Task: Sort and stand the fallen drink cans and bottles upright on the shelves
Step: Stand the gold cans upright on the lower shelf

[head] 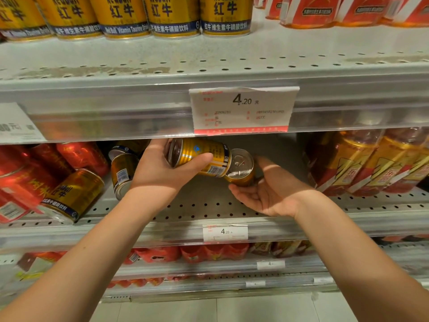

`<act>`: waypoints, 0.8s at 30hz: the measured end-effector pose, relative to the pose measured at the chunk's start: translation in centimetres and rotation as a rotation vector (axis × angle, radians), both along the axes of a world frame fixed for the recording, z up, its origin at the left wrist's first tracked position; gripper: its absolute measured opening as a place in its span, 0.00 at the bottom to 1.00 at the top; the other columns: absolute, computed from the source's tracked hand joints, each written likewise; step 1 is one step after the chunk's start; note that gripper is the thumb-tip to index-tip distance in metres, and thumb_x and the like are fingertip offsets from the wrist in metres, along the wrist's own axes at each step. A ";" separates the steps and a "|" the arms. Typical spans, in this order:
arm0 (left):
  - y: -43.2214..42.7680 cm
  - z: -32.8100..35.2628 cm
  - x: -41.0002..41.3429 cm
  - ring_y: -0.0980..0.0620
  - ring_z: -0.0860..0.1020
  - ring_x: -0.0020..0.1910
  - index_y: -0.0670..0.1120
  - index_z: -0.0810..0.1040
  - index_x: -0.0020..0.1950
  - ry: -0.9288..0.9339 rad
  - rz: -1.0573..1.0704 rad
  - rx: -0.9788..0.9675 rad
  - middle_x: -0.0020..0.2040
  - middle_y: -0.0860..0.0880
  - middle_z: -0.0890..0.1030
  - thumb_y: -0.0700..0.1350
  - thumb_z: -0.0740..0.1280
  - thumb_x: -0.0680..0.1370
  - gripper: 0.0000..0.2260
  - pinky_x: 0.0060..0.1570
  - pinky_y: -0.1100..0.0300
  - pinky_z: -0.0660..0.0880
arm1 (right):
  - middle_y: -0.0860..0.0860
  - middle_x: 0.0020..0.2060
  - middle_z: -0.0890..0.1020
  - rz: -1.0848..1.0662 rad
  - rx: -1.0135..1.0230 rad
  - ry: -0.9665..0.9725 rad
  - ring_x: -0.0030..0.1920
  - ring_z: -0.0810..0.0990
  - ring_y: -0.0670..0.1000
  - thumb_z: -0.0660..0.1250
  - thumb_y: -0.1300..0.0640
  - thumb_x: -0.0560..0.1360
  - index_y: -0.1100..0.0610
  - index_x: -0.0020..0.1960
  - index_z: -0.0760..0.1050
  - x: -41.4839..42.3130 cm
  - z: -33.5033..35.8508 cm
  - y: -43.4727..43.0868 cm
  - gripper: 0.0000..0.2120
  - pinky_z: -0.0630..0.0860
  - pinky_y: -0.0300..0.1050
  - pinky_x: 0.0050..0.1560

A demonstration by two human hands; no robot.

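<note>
Far left of middle shelf: a heap of shiny red metal cans (27,173) lies tipped over.
Next to them: a gold metal can with a blue band (74,194) lies on its side at the front edge of the grey metal shelf with small holes (209,210).
A bit further right: two more gold cans (123,168) lie fallen, one behind the other, just beside the left hand.
Left hand: the left hand (160,168) is wrapped around a gold can with a barcode (199,156). The thumb lies across the front of the can. The can is up off the shelf and lies sideways, with its dark end facing left.
Middle: a second gold can with a silver top (240,167) touches the end of the held can. It is tilted, with its top toward the camera.
Right hand: the right hand (267,194) is palm up, fingers spread loosely, cupped under that tilted can. I cannot tell if it grips the can or just touches it.
Right of middle shelf: shrink-wrapped packs of red and gold bottles (371,161) stand there.
Top shelf: a row of gold cans with blue bands (127,17) stands upright.
Shelf front: a white price tag (243,108) reads 4.20.
</note>
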State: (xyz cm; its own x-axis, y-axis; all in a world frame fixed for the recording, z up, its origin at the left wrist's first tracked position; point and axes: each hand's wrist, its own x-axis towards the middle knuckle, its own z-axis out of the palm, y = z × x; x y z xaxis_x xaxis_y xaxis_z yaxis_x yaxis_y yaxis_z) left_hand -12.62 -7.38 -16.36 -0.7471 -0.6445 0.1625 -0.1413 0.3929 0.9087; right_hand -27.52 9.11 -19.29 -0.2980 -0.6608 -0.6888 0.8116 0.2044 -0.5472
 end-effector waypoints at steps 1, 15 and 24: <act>0.0 0.1 -0.2 0.58 0.84 0.51 0.58 0.79 0.53 0.006 -0.015 -0.011 0.50 0.56 0.86 0.62 0.78 0.65 0.20 0.56 0.55 0.81 | 0.65 0.46 0.85 -0.001 -0.001 -0.008 0.39 0.87 0.58 0.69 0.38 0.74 0.63 0.66 0.70 -0.2 -0.1 -0.1 0.33 0.83 0.47 0.30; 0.0 2.2 -2.6 0.81 0.73 0.49 0.87 0.69 0.41 -0.154 -0.283 -0.126 0.44 0.81 0.76 0.67 0.74 0.71 0.16 0.48 0.72 0.68 | 0.54 0.24 0.82 -0.076 0.473 0.987 0.22 0.80 0.51 0.50 0.40 0.83 0.57 0.45 0.70 -0.9 -4.1 -1.6 0.23 0.76 0.42 0.24; -0.7 2.0 -3.4 0.79 0.75 0.50 0.70 0.71 0.57 0.027 -0.385 0.005 0.47 0.79 0.78 0.53 0.76 0.75 0.19 0.44 0.80 0.72 | 0.40 0.41 0.78 -0.142 0.363 1.457 0.40 0.78 0.40 0.62 0.54 0.80 0.41 0.51 0.71 -0.5 -5.0 0.3 0.07 0.73 0.37 0.39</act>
